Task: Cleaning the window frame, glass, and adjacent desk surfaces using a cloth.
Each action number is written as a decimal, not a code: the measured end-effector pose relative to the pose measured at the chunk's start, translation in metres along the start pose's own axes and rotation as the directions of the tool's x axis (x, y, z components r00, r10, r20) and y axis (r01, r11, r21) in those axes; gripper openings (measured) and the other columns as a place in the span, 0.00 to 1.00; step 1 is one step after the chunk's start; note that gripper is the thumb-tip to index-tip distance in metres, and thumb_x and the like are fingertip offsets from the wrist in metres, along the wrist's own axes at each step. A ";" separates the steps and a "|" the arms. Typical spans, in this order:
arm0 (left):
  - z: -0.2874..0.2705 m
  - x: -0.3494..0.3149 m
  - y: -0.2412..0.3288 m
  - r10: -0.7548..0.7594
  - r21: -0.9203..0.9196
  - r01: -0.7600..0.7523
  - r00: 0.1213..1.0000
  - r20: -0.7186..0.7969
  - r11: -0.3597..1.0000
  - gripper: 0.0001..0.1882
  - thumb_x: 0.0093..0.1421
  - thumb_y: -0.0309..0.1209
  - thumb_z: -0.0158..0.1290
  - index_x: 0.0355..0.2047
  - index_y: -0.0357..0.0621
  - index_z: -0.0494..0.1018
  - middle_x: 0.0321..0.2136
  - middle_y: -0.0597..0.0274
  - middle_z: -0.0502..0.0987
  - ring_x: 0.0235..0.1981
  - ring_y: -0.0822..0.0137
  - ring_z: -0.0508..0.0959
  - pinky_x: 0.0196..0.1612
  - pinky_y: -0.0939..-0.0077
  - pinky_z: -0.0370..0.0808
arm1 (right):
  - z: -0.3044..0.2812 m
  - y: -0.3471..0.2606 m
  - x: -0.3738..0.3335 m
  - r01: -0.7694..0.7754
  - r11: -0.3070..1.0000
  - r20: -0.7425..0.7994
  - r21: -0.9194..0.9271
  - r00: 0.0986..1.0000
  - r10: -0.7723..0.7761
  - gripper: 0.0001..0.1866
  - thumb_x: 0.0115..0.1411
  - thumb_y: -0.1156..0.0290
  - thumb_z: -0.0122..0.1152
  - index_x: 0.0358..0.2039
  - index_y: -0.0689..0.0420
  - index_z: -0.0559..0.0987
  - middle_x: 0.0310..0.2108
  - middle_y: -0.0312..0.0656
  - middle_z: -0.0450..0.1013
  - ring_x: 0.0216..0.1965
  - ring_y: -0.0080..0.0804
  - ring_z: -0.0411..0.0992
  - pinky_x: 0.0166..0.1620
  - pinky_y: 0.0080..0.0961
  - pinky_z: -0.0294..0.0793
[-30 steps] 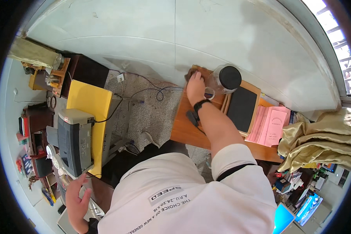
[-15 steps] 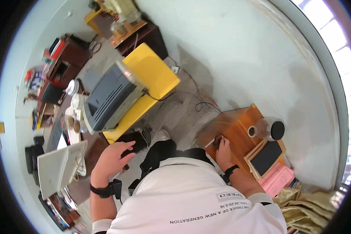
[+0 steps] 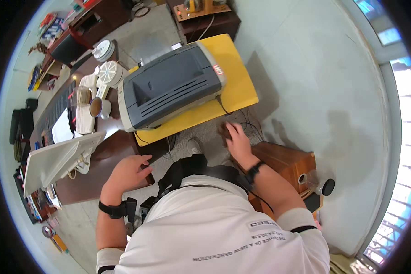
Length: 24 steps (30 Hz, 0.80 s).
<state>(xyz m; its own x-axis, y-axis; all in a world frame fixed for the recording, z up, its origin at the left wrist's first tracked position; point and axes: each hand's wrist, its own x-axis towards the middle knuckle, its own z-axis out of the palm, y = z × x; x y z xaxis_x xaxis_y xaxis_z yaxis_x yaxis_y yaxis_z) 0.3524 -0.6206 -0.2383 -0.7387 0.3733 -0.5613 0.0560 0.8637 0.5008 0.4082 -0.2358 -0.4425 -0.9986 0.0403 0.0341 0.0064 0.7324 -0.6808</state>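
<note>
My right hand (image 3: 239,142) is raised over the floor between the wooden cabinet (image 3: 283,157) and the yellow-topped table (image 3: 242,86). Its fingers are closed on a small dark brown thing (image 3: 223,131), which is blurred; I cannot tell its kind. To the left, my left hand (image 3: 129,175) hangs in the air with nothing in it, thumb and fingers apart. It is nearest the edge of the dark brown desk (image 3: 84,185). A grey printer (image 3: 171,84) stands on the yellow tabletop ahead of both hands.
A white monitor (image 3: 61,162), a cup (image 3: 99,108) and a white round container (image 3: 113,73) stand on the desk. Black cables (image 3: 246,121) run below the printer. A jar with a black lid (image 3: 317,184) stands at the cabinet's right side.
My right hand has lifted from the cabinet top and moved forward and left with the brown thing in it. The view has turned, bringing the printer nearer the middle.
</note>
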 end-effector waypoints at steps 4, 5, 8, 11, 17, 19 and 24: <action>-0.010 -0.026 -0.037 0.066 0.060 -0.059 0.991 -0.117 0.996 0.23 0.62 0.35 0.62 0.56 0.41 0.79 0.43 0.49 0.84 0.46 0.46 0.82 0.48 0.57 0.78 | 0.070 -0.014 0.069 -0.093 0.989 -0.100 -0.116 0.992 0.082 0.32 0.59 0.72 0.66 0.65 0.51 0.73 0.62 0.51 0.67 0.58 0.60 0.71 0.55 0.50 0.76; -0.009 -0.037 -0.050 0.050 0.048 -0.045 0.992 -0.115 0.998 0.23 0.62 0.35 0.62 0.56 0.41 0.79 0.43 0.49 0.84 0.46 0.46 0.82 0.48 0.57 0.78 | 0.078 -0.016 0.074 -0.088 0.989 -0.082 -0.116 0.994 0.078 0.32 0.59 0.72 0.66 0.65 0.51 0.73 0.62 0.51 0.67 0.58 0.60 0.71 0.55 0.50 0.76; -0.008 -0.072 -0.073 -0.069 -0.024 0.066 0.985 -0.161 0.998 0.23 0.63 0.33 0.63 0.58 0.45 0.79 0.46 0.51 0.84 0.47 0.50 0.82 0.51 0.61 0.78 | 0.092 -0.029 0.084 0.033 0.880 -0.013 -0.475 0.999 -0.044 0.33 0.57 0.68 0.69 0.65 0.52 0.73 0.64 0.49 0.66 0.63 0.56 0.66 0.61 0.52 0.70; -0.005 -0.090 -0.085 -0.247 -0.173 0.225 0.962 -0.115 0.959 0.23 0.62 0.31 0.63 0.58 0.45 0.79 0.45 0.52 0.84 0.47 0.49 0.82 0.52 0.61 0.77 | 0.086 -0.017 0.084 0.277 0.853 0.048 -0.443 0.957 -0.286 0.33 0.59 0.66 0.67 0.66 0.53 0.73 0.66 0.50 0.65 0.66 0.56 0.62 0.67 0.53 0.63; -0.009 -0.093 -0.095 -0.195 -0.136 0.183 0.977 -0.084 0.974 0.22 0.62 0.29 0.62 0.58 0.44 0.78 0.43 0.54 0.85 0.47 0.50 0.82 0.53 0.62 0.77 | 0.120 -0.012 0.078 0.275 0.893 0.096 -0.355 0.961 -0.258 0.33 0.62 0.66 0.65 0.67 0.58 0.71 0.69 0.58 0.59 0.69 0.69 0.57 0.70 0.57 0.62; -0.009 -0.092 -0.100 -0.203 -0.136 0.183 0.968 -0.148 0.974 0.22 0.62 0.29 0.62 0.58 0.43 0.78 0.44 0.53 0.85 0.48 0.49 0.82 0.53 0.62 0.77 | 0.139 -0.024 0.081 0.297 0.898 0.134 -0.325 0.954 -0.268 0.32 0.63 0.67 0.64 0.67 0.62 0.71 0.70 0.61 0.57 0.71 0.73 0.54 0.71 0.57 0.59; -0.006 -0.098 -0.103 -0.272 -0.151 0.253 0.955 -0.118 0.956 0.22 0.63 0.30 0.61 0.57 0.42 0.78 0.45 0.54 0.84 0.48 0.50 0.82 0.52 0.61 0.77 | 0.166 -0.047 0.076 0.236 0.904 0.129 -0.357 0.971 -0.203 0.29 0.63 0.70 0.60 0.66 0.59 0.74 0.71 0.59 0.57 0.71 0.71 0.54 0.72 0.55 0.60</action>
<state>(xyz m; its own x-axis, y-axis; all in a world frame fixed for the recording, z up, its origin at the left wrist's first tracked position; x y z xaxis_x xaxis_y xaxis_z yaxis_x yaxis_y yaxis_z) 0.4146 -0.7485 -0.2312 -0.8001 0.0818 -0.5942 -0.2350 0.8687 0.4360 0.3234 -0.3801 -0.5296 -0.9774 -0.1971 0.0767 -0.2115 0.9140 -0.3462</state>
